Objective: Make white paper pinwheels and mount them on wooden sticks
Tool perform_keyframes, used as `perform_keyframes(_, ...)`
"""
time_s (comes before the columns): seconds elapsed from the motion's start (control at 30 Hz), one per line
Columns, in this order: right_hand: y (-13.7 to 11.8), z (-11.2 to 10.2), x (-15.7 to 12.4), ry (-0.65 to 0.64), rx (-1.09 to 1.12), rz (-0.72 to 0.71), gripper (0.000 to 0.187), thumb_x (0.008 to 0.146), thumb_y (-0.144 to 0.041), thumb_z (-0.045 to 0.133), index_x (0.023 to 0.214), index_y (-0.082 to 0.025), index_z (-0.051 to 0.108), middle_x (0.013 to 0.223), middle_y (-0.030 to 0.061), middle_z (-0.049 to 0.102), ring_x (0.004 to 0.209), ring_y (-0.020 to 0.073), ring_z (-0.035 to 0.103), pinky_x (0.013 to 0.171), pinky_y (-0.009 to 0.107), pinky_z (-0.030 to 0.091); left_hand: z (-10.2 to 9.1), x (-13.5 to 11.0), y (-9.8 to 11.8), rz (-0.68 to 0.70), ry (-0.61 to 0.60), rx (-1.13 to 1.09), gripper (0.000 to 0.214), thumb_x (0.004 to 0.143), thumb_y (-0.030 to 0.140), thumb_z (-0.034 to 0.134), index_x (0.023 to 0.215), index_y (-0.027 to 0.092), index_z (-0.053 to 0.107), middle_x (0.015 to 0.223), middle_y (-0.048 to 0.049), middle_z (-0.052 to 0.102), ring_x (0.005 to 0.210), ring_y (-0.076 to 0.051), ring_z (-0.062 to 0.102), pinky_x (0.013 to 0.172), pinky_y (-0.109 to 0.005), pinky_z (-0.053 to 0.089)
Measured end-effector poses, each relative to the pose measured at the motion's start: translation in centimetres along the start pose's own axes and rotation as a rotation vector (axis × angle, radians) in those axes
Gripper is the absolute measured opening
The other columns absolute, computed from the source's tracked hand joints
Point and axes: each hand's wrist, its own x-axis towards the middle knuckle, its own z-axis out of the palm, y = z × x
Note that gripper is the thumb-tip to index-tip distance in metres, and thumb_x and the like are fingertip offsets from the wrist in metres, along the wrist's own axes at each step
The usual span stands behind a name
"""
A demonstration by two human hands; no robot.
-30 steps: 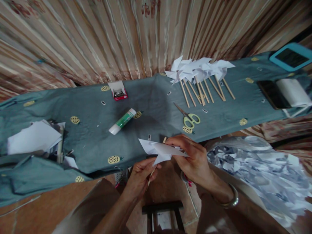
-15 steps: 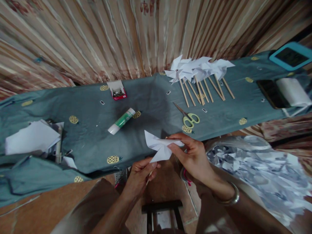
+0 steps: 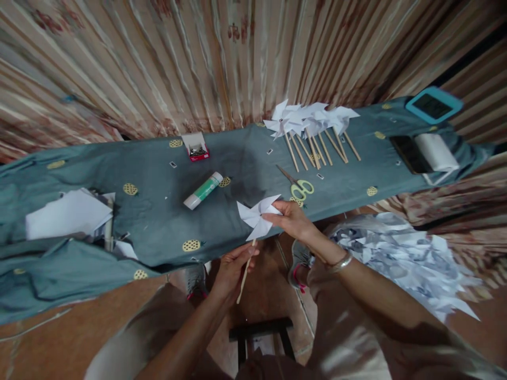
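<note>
I hold a white paper pinwheel (image 3: 256, 215) on a wooden stick (image 3: 245, 274) above the near edge of the table. My left hand (image 3: 233, 269) is closed round the stick below the paper head. My right hand (image 3: 292, 220) pinches the right vane of the pinwheel between thumb and fingers; a metal bangle sits on that wrist. The table carries a grey-blue cloth with pineapple prints (image 3: 158, 221).
Several finished pinwheels (image 3: 309, 124) lie at the back. Green-handled scissors (image 3: 297, 184), a glue stick (image 3: 203, 190) and a small red box of pins (image 3: 197, 149) lie mid-table. White paper (image 3: 67, 214) is stacked left; paper scraps (image 3: 400, 258) are heaped right. A dark stool (image 3: 261, 338) stands below.
The pinwheel has been raised and turned upright, so its head faces me and the stick shows below. My right hand moved from the centre to the right vane. The view shifted.
</note>
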Motion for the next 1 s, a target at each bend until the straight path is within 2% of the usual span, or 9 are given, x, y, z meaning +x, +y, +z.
perform_keyframes(0.17,-0.2,0.3,-1.8,-0.009,-0.154,-0.201,0.017,0.076,-0.035,0.069,0.081,-0.019,0.074,0.075,0.0002,0.073,0.066,0.0151,0.062,0.064,0.027,0.048,0.2,0.1,0.3,-0.001,0.0,-0.093,0.039,0.039,0.031,0.092,0.07,0.013,0.078,0.06,-0.0015,0.066,0.048,-0.004,0.043,0.047,-0.018,0.03)
perform_keyframes(0.37,0.7,2.0,-3.7,0.174,-0.235,-0.342,0.013,0.085,-0.032,0.066,0.088,-0.022,0.073,0.08,0.0005,0.075,0.073,0.0165,0.067,0.07,0.027,0.051,0.2,-0.2,0.6,0.045,-0.091,-0.083,0.031,0.048,0.028,0.088,0.073,0.012,0.078,0.06,-0.0017,0.064,0.048,-0.003,0.037,0.048,-0.02,0.026)
perform_keyframes(0.5,0.3,2.7,-4.3,0.27,-0.287,-0.435,0.011,0.087,-0.028,0.064,0.091,-0.022,0.072,0.089,0.0021,0.077,0.082,0.0174,0.07,0.078,0.028,0.053,0.1,-0.5,0.8,0.065,-0.113,-0.081,0.032,0.051,0.028,0.087,0.078,0.011,0.079,0.062,-0.0033,0.065,0.049,-0.004,0.038,0.05,-0.022,0.027)
perform_keyframes(0.73,-1.5,2.0,-5.6,0.229,-0.433,-0.639,0.014,0.091,-0.016,0.058,0.1,-0.023,0.067,0.093,0.0012,0.074,0.085,0.0144,0.069,0.08,0.027,0.053,0.4,-1.1,1.5,0.049,-0.112,-0.078,0.035,0.051,0.033,0.09,0.079,0.014,0.08,0.062,-0.0038,0.067,0.049,-0.005,0.04,0.05,-0.023,0.027)
perform_keyframes(1.0,-2.4,2.0,-6.1,0.232,-0.474,-0.754,0.016,0.091,-0.013,0.056,0.101,-0.022,0.064,0.09,0.0025,0.074,0.082,0.0149,0.068,0.077,0.026,0.053,0.1,-1.0,1.3,0.077,-0.139,-0.057,0.031,0.053,0.034,0.09,0.077,0.017,0.081,0.064,-0.0037,0.069,0.049,-0.005,0.043,0.05,-0.022,0.029)
